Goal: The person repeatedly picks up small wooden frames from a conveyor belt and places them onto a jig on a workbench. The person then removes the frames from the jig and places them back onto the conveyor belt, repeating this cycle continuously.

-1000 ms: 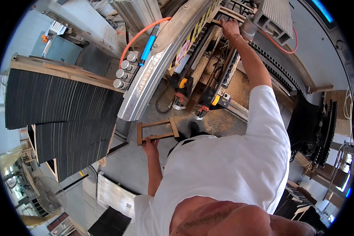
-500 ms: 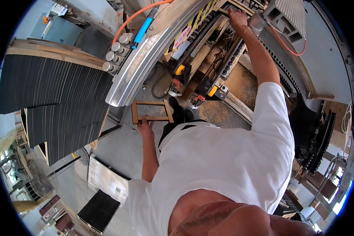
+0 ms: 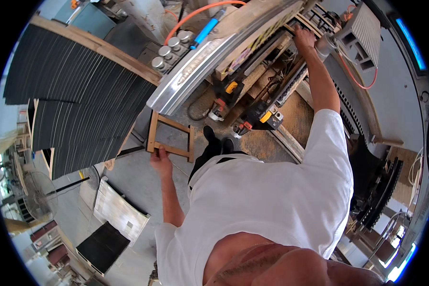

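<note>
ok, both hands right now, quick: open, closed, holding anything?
Left hand: closed, holding the wooden frame by its near rail.
Right hand: over the machine; grip can't be told.

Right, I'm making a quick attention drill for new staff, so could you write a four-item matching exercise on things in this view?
Column one
1. Wooden frame
2. Right hand
3. Pen-shaped object
4. Black sheets

Column two
A. Beside a grey cylinder, at the end of an outstretched arm
B. Stacked at the picture's left side
C. Held by the left hand
D. Blue, close to a row of silvery round knobs

Right pairs: 1-C, 2-A, 3-D, 4-B.
</note>
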A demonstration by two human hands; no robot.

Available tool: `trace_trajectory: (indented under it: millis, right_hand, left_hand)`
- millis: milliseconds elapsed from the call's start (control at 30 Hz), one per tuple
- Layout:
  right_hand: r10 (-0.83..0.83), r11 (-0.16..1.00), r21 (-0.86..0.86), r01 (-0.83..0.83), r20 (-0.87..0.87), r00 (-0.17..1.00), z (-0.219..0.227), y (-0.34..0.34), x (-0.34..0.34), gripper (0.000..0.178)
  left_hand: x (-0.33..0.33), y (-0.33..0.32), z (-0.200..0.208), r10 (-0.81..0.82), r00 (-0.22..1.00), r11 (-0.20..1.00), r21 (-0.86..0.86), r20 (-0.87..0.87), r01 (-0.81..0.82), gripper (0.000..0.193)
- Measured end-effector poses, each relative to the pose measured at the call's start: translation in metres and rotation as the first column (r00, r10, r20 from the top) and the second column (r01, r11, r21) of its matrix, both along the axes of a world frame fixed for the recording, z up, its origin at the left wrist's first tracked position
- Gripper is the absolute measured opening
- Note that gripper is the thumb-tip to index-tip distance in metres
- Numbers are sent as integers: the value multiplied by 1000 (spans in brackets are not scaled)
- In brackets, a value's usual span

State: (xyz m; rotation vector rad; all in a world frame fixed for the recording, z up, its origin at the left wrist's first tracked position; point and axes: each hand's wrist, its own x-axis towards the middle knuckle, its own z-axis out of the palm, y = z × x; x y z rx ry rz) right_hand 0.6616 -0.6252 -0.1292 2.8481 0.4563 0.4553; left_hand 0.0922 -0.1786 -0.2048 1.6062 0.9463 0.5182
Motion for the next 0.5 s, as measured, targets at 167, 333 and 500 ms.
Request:
trace_trajectory:
  millis: [167, 333, 500]
  right_hand:
    - [-137, 988, 55, 142, -85, 987, -4, 7, 11, 29]
    - [-198, 971, 137, 196, -1, 980, 20, 23, -16, 30]
    - [66, 639, 723, -263, 289, 955, 116, 113, -157, 38]
  left_hand:
    - [-29, 21, 114, -31, 979, 983, 182, 200, -6, 25]
    - [-87, 83, 230, 75, 991, 917, 384, 110, -112, 26]
    - [-121, 180, 340, 72, 857, 958, 203, 510, -202, 30]
